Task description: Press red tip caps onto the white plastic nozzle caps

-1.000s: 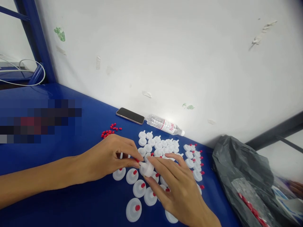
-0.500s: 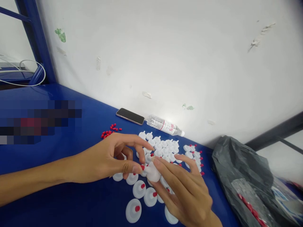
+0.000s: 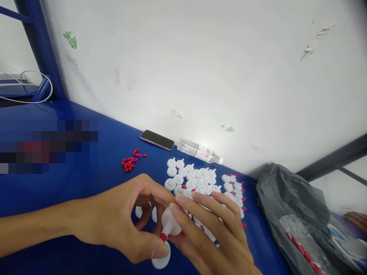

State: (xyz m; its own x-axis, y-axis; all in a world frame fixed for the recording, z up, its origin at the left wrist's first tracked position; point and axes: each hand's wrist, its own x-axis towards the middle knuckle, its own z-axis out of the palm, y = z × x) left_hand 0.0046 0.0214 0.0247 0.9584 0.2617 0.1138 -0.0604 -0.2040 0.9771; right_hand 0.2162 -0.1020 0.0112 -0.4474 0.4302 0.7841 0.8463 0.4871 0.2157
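Observation:
My right hand [image 3: 213,233] pinches a white plastic nozzle cap [image 3: 169,223], round at the base with a narrow spout pointing down-left. A small red tip cap [image 3: 163,237] sits on the spout's end. My left hand [image 3: 129,221] curls round the same piece, its thumb by the red tip and its index finger reaching the white base beside my right fingertips. Below lies another white nozzle cap [image 3: 161,260] on the table, partly covered by my left thumb. Many more white nozzle caps [image 3: 191,175] lie behind my hands, which hide some of them.
Loose red tip caps [image 3: 129,164] lie scattered on the blue table [image 3: 111,149]. A phone [image 3: 156,139] and a clear bottle [image 3: 197,150] lie along the wall. Red-tipped nozzle caps [image 3: 237,186] stand rightward, beside a dark plastic bag [image 3: 289,194]. Another person's hand [image 3: 357,219] shows far right.
The held nozzle cap has moved down-left and its spout now tilts downward. My left hand has shifted lower and closed in round it. Another person's hand has appeared at the right edge.

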